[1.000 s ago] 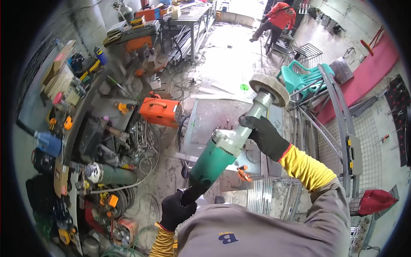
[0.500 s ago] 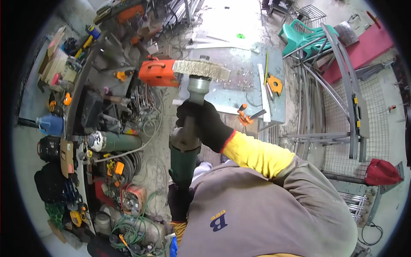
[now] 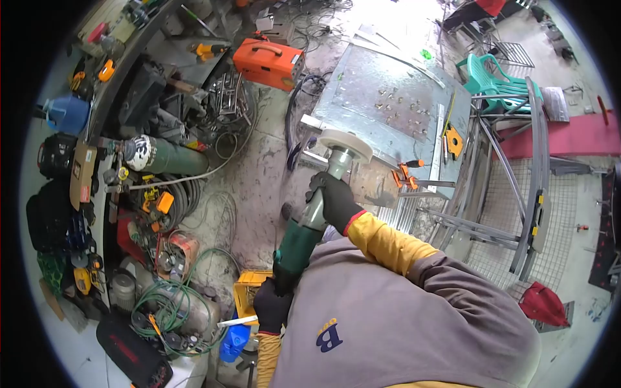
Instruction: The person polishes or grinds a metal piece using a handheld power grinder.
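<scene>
A green angle grinder (image 3: 296,251) with a silver head and a pale round disc (image 3: 348,142) points up and to the right. My right hand (image 3: 337,202), in a black glove with a red-edged cuff, is wrapped round its front part, just behind the head. At its rear end, my left hand (image 3: 271,306), also black-gloved, grips the handle; its fingers are partly hidden. The disc is seen over the near-left edge of a metal-topped table (image 3: 346,84); whether it touches anything cannot be told.
Small pieces and an orange clamp (image 3: 407,173) lie on the table. An orange machine (image 3: 268,63) stands behind left. Left are a green gas cylinder (image 3: 169,157), coiled hoses and a yellow crate (image 3: 249,291). Metal frames (image 3: 533,194) and a green chair (image 3: 495,81) stand right.
The view has shifted. The grinder, upright before, now leans to the right, and its disc shows more of its round face. Both hands still hold it. The yellow crate has come into view.
</scene>
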`<state>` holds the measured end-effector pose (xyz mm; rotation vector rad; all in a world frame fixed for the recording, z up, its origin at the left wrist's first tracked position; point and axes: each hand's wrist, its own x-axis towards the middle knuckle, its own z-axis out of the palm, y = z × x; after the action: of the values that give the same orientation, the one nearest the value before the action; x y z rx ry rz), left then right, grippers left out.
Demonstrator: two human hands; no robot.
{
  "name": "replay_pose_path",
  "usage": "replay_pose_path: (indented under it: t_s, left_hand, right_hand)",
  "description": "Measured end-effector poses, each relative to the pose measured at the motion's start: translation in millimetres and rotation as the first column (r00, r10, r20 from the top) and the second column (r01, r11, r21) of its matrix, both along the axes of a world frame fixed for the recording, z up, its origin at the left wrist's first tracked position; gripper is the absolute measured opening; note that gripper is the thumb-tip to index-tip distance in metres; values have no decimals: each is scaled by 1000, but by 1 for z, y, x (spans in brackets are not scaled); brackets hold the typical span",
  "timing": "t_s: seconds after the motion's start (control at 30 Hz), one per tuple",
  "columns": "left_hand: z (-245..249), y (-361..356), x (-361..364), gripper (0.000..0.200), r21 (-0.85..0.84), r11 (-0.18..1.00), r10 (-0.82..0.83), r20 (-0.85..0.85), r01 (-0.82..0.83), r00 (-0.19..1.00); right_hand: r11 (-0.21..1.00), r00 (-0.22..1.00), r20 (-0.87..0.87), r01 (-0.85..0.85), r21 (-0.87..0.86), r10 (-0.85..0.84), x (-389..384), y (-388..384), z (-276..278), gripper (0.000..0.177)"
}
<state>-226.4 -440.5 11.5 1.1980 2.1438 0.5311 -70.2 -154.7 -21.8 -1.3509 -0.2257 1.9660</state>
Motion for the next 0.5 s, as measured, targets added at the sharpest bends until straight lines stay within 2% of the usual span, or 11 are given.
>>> replay_pose_path:
  t_s: [0.13, 0.2, 0.3, 0.37, 0.43, 0.5]
  left_hand:
    - [-4, 13, 15, 35, 18, 999, -33, -4, 33, 999]
    - [-2, 19, 26, 35, 49, 998, -29, -15, 29, 999]
    - [-5, 25, 47, 35, -17, 999, -47, -9, 47, 999]
    - [-12, 21, 59, 39, -27, 1000, -16, 9, 16, 1000]
    - [-13, 21, 67, 39, -42, 999, -20, -1, 20, 1000]
    - [-11, 22, 70, 40, -55, 998, -19, -14, 19, 1000]
  right_hand:
    - [998, 996, -68, 57, 26, -55, 25, 10, -7, 13]
    - [996, 999, 34, 16, 86, -19, 39, 13, 2, 4]
    - [999, 999, 0, 39, 22, -39, 57, 19, 2, 5]
    - [1000, 1000, 30, -3, 24, 3, 69, 15, 5, 4]
    - [997, 997, -1, 71, 4, -71, 75, 18, 1, 9]
    - [998, 998, 7, 64, 25, -64, 81, 16, 5, 8]
